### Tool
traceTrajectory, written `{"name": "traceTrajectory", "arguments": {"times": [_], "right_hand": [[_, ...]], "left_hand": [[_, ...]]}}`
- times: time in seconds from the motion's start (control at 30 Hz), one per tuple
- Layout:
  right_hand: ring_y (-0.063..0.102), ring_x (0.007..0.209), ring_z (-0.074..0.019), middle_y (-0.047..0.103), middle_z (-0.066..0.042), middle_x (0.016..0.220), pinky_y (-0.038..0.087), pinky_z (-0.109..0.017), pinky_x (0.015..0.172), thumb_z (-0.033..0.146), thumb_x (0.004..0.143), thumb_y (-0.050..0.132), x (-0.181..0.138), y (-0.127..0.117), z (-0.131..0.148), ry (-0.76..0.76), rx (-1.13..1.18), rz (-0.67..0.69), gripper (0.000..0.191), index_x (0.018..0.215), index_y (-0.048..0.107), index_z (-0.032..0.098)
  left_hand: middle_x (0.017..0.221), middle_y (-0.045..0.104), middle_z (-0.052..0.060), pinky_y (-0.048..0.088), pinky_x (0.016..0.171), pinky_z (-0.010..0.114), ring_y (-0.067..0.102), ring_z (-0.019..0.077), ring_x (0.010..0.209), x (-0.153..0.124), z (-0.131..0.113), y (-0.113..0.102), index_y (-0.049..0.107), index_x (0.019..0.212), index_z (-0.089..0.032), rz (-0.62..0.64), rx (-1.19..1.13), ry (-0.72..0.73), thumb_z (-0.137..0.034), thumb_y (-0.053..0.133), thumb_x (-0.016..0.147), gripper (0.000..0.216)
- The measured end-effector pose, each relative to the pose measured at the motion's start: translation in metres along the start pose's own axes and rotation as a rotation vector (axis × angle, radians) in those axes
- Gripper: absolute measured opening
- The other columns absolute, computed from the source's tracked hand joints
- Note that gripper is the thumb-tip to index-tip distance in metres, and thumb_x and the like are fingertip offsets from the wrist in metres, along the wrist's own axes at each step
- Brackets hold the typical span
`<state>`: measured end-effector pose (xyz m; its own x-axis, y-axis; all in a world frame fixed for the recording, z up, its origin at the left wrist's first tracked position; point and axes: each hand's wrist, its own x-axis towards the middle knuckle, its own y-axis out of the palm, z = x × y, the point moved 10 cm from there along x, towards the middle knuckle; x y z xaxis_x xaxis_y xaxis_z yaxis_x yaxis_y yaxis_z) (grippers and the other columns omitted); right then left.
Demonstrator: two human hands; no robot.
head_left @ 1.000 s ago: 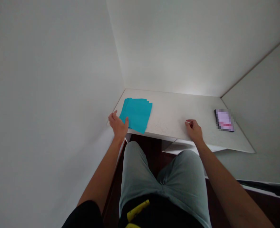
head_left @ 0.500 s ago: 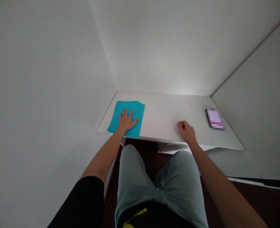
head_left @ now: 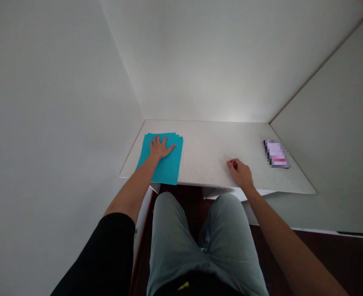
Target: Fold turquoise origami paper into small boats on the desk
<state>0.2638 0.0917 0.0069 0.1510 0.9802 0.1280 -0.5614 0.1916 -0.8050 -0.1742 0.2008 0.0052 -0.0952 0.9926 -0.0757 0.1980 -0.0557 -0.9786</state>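
The left hand point(head_left: 159, 148) is pressed flat, fingers spread, on the teal paper stack point(head_left: 166, 166); the right hand point(head_left: 240, 172), loosely curled, is rested well right.

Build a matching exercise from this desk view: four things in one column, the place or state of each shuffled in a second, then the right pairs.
Column 1
1. left hand
2. right hand
3. teal sheets
4. phone

Column 2
A. lying at the right end of the desk
B. fingers curled, resting near the desk's front edge
C. spread flat, palm down, on the teal sheets
D. stacked, slightly fanned, at the desk's left end

Pairs: 1-C, 2-B, 3-D, 4-A
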Motion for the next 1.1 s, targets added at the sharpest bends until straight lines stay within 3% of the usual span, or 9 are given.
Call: {"name": "traceTrajectory", "arguments": {"times": [0.17,0.33,0.43,0.57,0.67,0.77,0.87,0.97,1.1], "right_hand": [[0.068,0.072,-0.0249,0.076,-0.007,0.079,0.044,-0.035,0.067,0.061,0.098,0.049,0.0,0.001,0.0,-0.014,-0.008,0.008,0.046,0.102,0.074,0.022],[0.067,0.07,-0.0241,0.074,-0.007,0.077,0.044,-0.035,0.067,0.062,0.098,0.049,-0.001,0.001,0.002,-0.024,0.002,0.017,0.047,0.1,0.074,0.022],[0.066,0.069,-0.0241,0.074,-0.007,0.076,0.044,-0.035,0.067,0.063,0.099,0.048,-0.001,0.0,0.004,-0.033,0.01,0.014,0.048,0.1,0.074,0.022],[0.067,0.072,-0.0244,0.075,-0.007,0.079,0.044,-0.035,0.069,0.062,0.1,0.05,-0.002,0.0,0.006,-0.032,0.014,0.022,0.048,0.101,0.075,0.022],[0.069,0.075,-0.0244,0.076,-0.007,0.081,0.044,-0.035,0.071,0.06,0.101,0.051,-0.002,0.002,0.008,-0.038,0.016,0.031,0.045,0.102,0.076,0.022],[0.07,0.077,-0.0241,0.077,-0.007,0.083,0.045,-0.034,0.073,0.059,0.103,0.05,-0.002,0.003,0.009,-0.039,0.029,0.03,0.045,0.102,0.076,0.022],[0.071,0.078,-0.0243,0.078,-0.007,0.084,0.046,-0.034,0.074,0.059,0.104,0.049,-0.002,0.004,0.012,-0.049,0.048,0.033,0.046,0.103,0.076,0.021],[0.071,0.079,-0.0247,0.078,-0.006,0.085,0.046,-0.035,0.076,0.058,0.106,0.048,-0.002,0.004,0.016,-0.075,0.058,0.04,0.046,0.105,0.076,0.022],[0.072,0.08,-0.0249,0.078,-0.006,0.086,0.045,-0.035,0.079,0.057,0.108,0.046,-0.003,0.005,0.021,-0.089,0.056,0.052,0.045,0.103,0.075,0.023]], "left_hand": [[0.183,0.009,0.018,0.006,0.132,0.069,-0.002,0.0483,0.168,0.002,0.007,0.008,0.027,0.174,-0.026,0.008,-0.008,-0.05,-0.095,0.036,0.088,0.111],[0.183,0.008,0.02,0.006,0.133,0.068,-0.002,0.0456,0.168,-0.002,-0.003,-0.005,0.023,0.175,-0.017,0.042,-0.027,-0.044,-0.09,0.037,0.092,0.111],[0.183,0.008,0.018,0.011,0.136,0.057,0.001,0.0369,0.17,-0.038,-0.019,-0.016,0.023,0.174,-0.014,-0.002,-0.035,0.137,-0.081,0.038,0.099,0.102],[0.183,0.014,0.012,0.005,0.137,0.053,0.004,0.0334,0.171,-0.123,-0.033,-0.007,0.023,0.175,-0.024,0.035,0.031,0.49,-0.082,0.061,0.088,0.112],[0.181,0.024,0.012,0.008,0.138,0.052,0.013,0.0338,0.17,-0.166,-0.018,0.001,0.032,0.173,-0.025,0.018,0.06,0.539,-0.072,0.071,0.087,0.105],[0.175,0.039,0.008,0.021,0.136,0.053,0.031,0.0306,0.165,-0.178,-0.004,0.005,0.049,0.164,-0.031,-0.002,0.046,0.53,-0.053,0.06,0.101,0.068],[0.167,0.051,0.006,0.035,0.13,0.053,0.045,0.0287,0.158,-0.179,-0.001,0.004,0.063,0.154,-0.03,0.011,0.009,0.556,-0.044,0.046,0.108,0.051],[0.155,0.065,0.006,0.043,0.125,0.053,0.057,0.0277,0.148,-0.179,-0.001,-0.009,0.073,0.141,-0.029,-0.033,-0.051,0.516,-0.043,0.041,0.109,0.048],[0.129,0.08,0.009,0.055,0.111,0.047,0.072,0.0296,0.123,-0.178,-0.001,-0.04,0.083,0.114,-0.025,-0.163,-0.195,0.391,-0.05,0.048,0.104,0.044]]}}
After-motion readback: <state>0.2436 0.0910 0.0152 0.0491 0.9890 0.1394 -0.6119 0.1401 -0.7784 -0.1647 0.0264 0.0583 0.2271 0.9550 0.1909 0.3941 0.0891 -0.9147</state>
